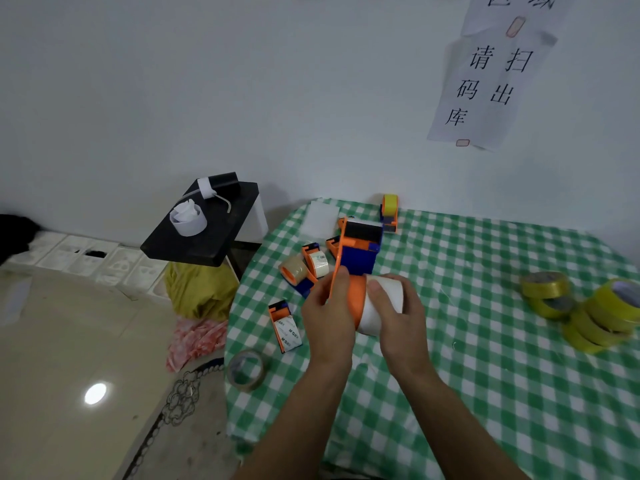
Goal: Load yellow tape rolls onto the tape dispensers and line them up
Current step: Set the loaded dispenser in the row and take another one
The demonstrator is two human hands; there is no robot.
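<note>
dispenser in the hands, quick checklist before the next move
1. Left hand grips the dispenser: ok.
2. Right hand holds the white roll at the orange hub: ok.
3. Roll at this hub is yellow: not ok, it is white.
4. White roll is free of the hub: cannot tell.
5. Yellow rolls wait on the table, right side: ok.
6. Loaded dispenser stands at the back, to line up with: ok.

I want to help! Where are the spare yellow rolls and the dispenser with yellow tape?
spare yellow rolls (602, 308): head view, side of the top roll.
dispenser with yellow tape (390, 203): head view, on its yellow roll.
</note>
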